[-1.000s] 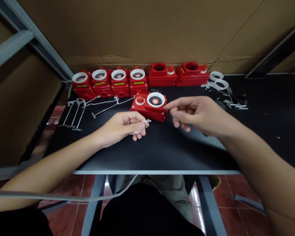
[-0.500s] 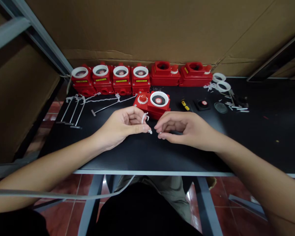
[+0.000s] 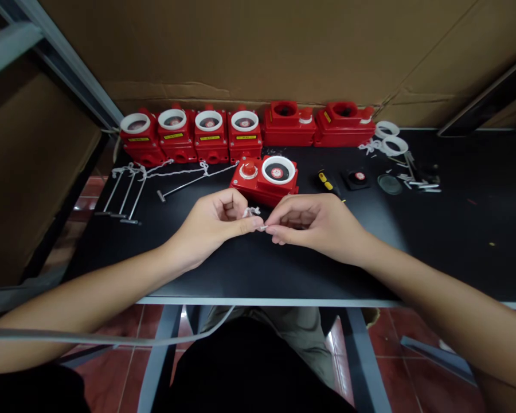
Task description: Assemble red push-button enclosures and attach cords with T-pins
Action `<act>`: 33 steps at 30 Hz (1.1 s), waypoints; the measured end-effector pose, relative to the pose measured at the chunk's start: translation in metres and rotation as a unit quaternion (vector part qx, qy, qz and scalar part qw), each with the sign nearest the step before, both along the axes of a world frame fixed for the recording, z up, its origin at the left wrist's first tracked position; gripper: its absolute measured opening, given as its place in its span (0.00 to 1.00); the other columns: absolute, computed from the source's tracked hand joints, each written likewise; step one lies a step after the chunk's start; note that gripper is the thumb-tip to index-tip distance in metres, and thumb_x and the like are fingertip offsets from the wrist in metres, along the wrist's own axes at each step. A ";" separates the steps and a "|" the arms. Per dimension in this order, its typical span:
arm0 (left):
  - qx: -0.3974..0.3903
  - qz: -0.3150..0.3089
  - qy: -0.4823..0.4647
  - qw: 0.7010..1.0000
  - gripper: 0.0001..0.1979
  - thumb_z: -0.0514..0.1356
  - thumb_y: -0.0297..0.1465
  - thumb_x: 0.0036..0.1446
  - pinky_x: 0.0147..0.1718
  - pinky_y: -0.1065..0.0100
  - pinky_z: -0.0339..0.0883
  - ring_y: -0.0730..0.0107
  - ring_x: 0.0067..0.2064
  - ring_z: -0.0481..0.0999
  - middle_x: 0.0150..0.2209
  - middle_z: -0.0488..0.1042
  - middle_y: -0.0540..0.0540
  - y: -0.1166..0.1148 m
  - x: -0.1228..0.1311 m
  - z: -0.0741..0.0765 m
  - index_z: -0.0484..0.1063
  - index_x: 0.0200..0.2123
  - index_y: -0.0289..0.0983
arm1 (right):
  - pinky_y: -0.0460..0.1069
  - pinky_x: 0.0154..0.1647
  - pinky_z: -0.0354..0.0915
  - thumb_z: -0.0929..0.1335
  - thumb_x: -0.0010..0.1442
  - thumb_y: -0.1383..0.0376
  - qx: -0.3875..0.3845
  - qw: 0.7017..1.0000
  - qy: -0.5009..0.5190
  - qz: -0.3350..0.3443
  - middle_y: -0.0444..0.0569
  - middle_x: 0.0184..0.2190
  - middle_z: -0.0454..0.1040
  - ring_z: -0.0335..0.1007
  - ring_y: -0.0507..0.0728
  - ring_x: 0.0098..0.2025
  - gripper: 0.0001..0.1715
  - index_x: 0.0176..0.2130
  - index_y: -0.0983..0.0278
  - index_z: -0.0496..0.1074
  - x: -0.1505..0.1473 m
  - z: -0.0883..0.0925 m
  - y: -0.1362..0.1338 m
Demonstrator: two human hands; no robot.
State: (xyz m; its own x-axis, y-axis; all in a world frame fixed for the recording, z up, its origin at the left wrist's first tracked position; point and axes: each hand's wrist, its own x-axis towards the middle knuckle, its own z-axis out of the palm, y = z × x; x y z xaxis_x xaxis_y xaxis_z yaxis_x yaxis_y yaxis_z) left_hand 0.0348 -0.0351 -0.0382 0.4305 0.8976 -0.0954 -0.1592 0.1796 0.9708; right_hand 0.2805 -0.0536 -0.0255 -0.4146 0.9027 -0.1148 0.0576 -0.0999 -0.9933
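Observation:
Between thumb and fingers, my left hand (image 3: 223,221) pinches a short white cord (image 3: 251,211), with a loose curl of it standing above the thumb. My right hand (image 3: 313,222) is closed in a pinch at the cord's small end, its fingertips meeting those of the left. Both hands are held over the black table (image 3: 236,275). Just behind them lies a red box (image 3: 264,178) with a white ring around a dark round face and a red knob at its left.
Several red boxes (image 3: 212,137) line the cardboard back wall. Metal T-shaped rods (image 3: 124,195) tied with white cord lie at left. At right are a yellow-and-black tool (image 3: 325,181), a black square part (image 3: 356,179), a clear disc (image 3: 389,184), white rings (image 3: 394,145) and small rods (image 3: 421,186).
My right hand has moved left to meet my left hand and now pinches the cord's end. The cord's loose curl has tipped lower. The view has shifted slightly.

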 end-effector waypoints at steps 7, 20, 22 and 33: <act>0.003 -0.032 -0.011 0.999 0.24 0.86 0.35 0.57 0.45 0.69 0.80 0.72 0.38 0.85 0.34 0.79 0.52 0.002 -0.005 -0.001 0.72 0.34 0.38 | 0.49 0.39 0.80 0.91 0.53 0.56 0.029 0.999 -0.014 -0.001 0.49 0.35 0.88 0.86 0.55 0.34 0.19 0.37 0.62 0.90 0.005 0.007 -0.001; 0.441 -0.107 0.211 0.866 0.07 0.74 0.31 0.71 0.54 0.62 0.79 0.62 0.49 0.87 0.46 0.88 0.47 0.004 -0.016 0.015 0.82 0.49 0.41 | 0.50 0.41 0.82 0.90 0.56 0.53 0.004 0.999 -0.007 0.049 0.49 0.33 0.87 0.85 0.55 0.33 0.18 0.38 0.61 0.90 0.009 0.007 0.001; 0.394 -0.119 0.207 0.888 0.04 0.73 0.30 0.72 0.47 0.67 0.77 0.67 0.43 0.86 0.42 0.87 0.49 0.003 -0.015 0.012 0.83 0.47 0.40 | 0.50 0.39 0.81 0.90 0.56 0.54 -0.008 0.999 -0.007 0.051 0.49 0.32 0.87 0.85 0.55 0.32 0.19 0.39 0.62 0.90 0.009 0.007 0.001; 0.247 -0.096 0.223 0.938 0.04 0.69 0.33 0.70 0.26 0.71 0.50 0.77 0.23 0.51 0.23 0.53 0.63 -0.009 -0.011 0.022 0.80 0.43 0.40 | 0.49 0.36 0.79 0.90 0.55 0.53 -0.018 0.999 -0.015 0.045 0.48 0.30 0.87 0.83 0.55 0.31 0.21 0.38 0.63 0.89 0.009 0.011 0.002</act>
State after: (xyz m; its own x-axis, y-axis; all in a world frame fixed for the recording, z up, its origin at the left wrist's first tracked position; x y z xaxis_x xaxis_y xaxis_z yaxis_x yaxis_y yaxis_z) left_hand 0.0236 -0.0440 -0.0162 0.6050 0.7896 0.1025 0.2727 -0.3265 0.9050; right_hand 0.2895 -0.0514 -0.0146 -0.4892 0.8573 -0.1604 0.0985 -0.1284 -0.9868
